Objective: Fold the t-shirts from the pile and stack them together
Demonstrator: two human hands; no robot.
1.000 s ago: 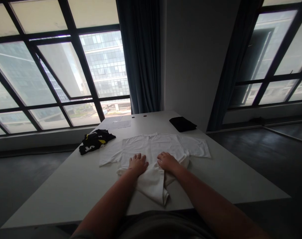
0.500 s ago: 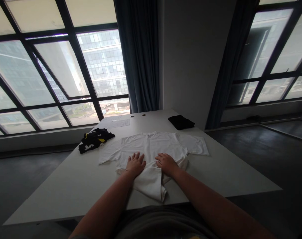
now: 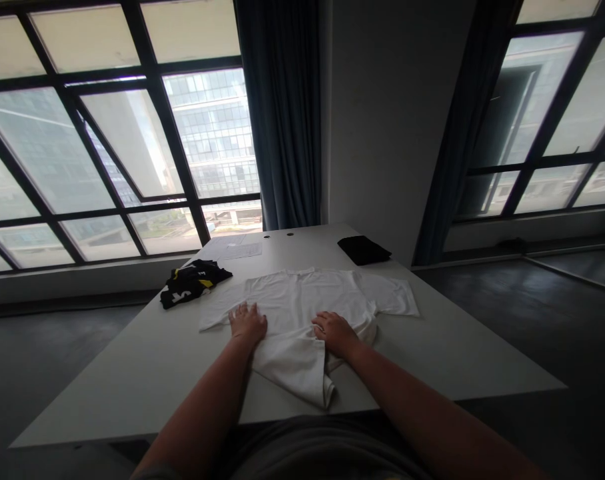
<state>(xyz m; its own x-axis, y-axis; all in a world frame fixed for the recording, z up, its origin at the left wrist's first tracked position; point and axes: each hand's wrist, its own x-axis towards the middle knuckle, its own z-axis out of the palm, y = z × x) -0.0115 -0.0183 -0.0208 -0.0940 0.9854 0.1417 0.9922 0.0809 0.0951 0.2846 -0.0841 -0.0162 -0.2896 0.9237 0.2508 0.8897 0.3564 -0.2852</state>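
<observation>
A white T-shirt lies spread on the table with its sleeves out to both sides and its collar at the far end. Its lower part is folded and rumpled, and one corner hangs toward me near the front edge. My left hand rests on the shirt's left side, fingers spread out and pointing away. On the shirt's lower middle, beside the folded part, lies my right hand, its fingers loosely bent over the cloth and turned to the left. Whether any cloth is caught beneath that thumb is hard to see.
The white table carries a crumpled black garment with yellow and white marks at the left. A folded black cloth is at the far right, with paper sheets at the far left. Behind stand windows, a dark curtain and a pillar.
My left hand has slid to the left across the shirt. The right hand has stayed almost in place. The camera view has tilted slightly.
</observation>
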